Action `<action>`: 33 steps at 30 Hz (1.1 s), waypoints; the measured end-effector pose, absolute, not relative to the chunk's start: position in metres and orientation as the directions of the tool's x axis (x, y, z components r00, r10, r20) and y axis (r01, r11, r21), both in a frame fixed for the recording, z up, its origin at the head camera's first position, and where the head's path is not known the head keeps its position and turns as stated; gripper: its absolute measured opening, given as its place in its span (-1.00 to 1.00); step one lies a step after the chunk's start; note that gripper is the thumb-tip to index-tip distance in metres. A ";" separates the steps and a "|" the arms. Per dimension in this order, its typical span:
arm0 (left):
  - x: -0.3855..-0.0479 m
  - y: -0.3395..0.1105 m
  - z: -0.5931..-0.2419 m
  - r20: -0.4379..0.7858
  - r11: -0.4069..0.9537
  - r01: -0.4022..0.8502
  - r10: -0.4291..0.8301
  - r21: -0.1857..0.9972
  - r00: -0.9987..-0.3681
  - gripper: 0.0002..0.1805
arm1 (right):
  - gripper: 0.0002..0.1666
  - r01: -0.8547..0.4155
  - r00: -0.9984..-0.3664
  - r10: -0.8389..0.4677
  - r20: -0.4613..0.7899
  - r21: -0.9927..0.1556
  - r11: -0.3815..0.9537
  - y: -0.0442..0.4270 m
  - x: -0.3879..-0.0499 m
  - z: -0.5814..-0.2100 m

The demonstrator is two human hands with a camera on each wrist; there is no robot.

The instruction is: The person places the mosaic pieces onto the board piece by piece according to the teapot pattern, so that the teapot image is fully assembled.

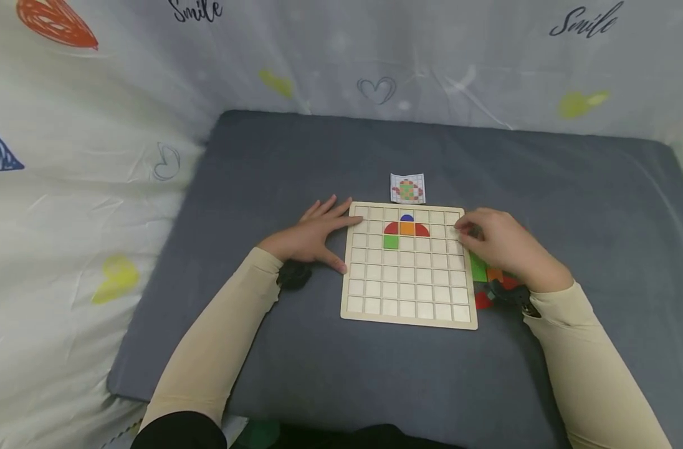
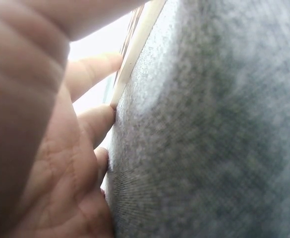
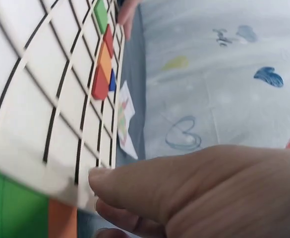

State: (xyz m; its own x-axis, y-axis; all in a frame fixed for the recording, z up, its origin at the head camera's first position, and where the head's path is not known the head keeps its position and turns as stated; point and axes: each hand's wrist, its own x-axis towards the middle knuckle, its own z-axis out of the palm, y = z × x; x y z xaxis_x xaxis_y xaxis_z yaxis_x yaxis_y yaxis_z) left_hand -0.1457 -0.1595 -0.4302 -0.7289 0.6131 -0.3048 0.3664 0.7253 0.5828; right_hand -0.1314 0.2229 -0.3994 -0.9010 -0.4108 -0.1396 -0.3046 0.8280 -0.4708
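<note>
A square wooden grid board [image 1: 375, 321] lies on the grey table. In its upper cells sit a blue half-round piece [image 1: 407, 218], an orange square [image 1: 407, 229] between two red quarter-round pieces [image 1: 391, 229], and a green square [image 1: 391, 242]. My left hand [image 1: 313, 236] is spread along the left edge, fingertips touching the board's rim [image 2: 135, 54]. At the right edge is my right hand [image 1: 501, 243], fingers bent and thumb [image 3: 120, 183] over the board's border. Whether its fingertips pinch the rim or a small piece is hidden.
Just beyond the board's far edge lies a small picture card [image 1: 407, 189] with a coloured pattern. Green pieces [image 1: 478, 268], orange and red pieces [image 1: 483, 300] lie to the right, partly under my right hand and wrist. A printed curtain [image 1: 330, 56] hangs behind the table.
</note>
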 end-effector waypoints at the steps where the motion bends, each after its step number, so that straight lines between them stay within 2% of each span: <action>1: -0.145 -0.160 -0.430 -0.304 0.724 0.366 0.614 0.585 -0.729 0.27 | -0.72 -0.301 -0.903 -0.406 -0.144 -0.464 0.833 0.226 -0.131 -0.400; 9: -0.145 -0.165 -0.434 -0.296 0.722 0.372 0.615 0.584 -0.731 0.26 | -0.65 -0.299 -0.899 -0.406 -0.167 -0.445 0.844 0.246 -0.127 -0.404; 16: -0.145 -0.164 -0.434 -0.286 0.715 0.372 0.618 0.592 -0.733 0.27 | -0.69 -0.319 -0.889 -0.428 -0.164 -0.448 0.835 0.262 -0.123 -0.405; 25: -0.147 -0.162 -0.434 -0.289 0.717 0.372 0.617 0.590 -0.732 0.28 | -0.66 -0.236 -0.889 -0.387 -0.247 -0.477 0.847 0.270 -0.121 -0.404; 33: -0.147 -0.161 -0.434 -0.289 0.714 0.376 0.623 0.591 -0.727 0.26 | -0.76 -0.196 -0.917 -0.331 -0.223 -0.470 0.861 0.272 -0.121 -0.396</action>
